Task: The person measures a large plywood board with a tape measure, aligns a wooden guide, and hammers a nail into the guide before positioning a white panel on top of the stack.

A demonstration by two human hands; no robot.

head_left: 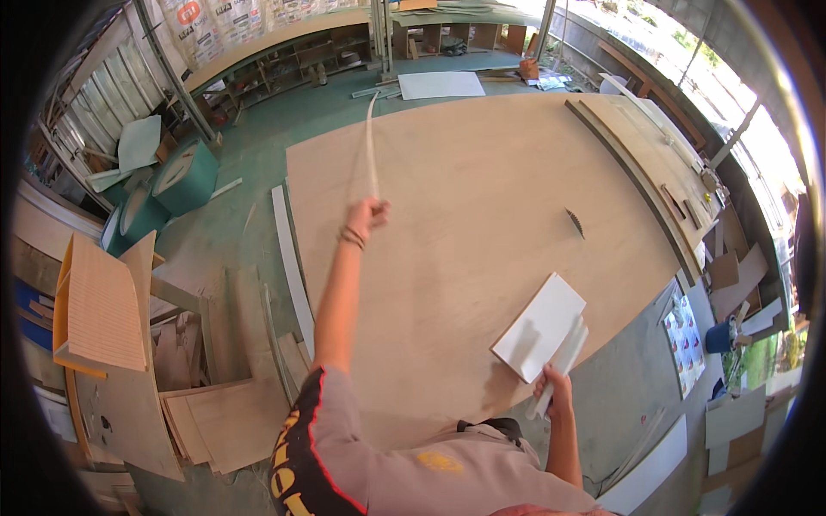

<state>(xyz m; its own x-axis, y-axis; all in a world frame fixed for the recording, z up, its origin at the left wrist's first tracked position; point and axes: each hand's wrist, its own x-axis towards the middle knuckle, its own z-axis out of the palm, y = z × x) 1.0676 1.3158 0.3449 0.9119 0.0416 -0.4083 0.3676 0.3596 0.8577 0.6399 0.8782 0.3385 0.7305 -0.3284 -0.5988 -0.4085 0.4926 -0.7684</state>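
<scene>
My left hand point(368, 217) reaches out over the large wooden board point(456, 198), its fingers closed on one end of a long, thin pale strip point(371, 146). The strip points away from me, slightly bent and blurred by motion. Close to my body, my right hand point(556, 392) grips a bundle of whitish strips point(564, 357). Beside that bundle a white rectangular panel point(542, 325) lies on the board near its right-hand edge. Farther off on the board rests a small dark piece with a jagged edge point(575, 224).
A raised ledge point(637, 176) runs along the board's far right side, with a worktop point(654, 138) beyond it. Green bins point(185, 179) stand at the far left. Wood offcuts point(206, 421) lean at the near left. A blue bucket point(718, 337) sits at the right.
</scene>
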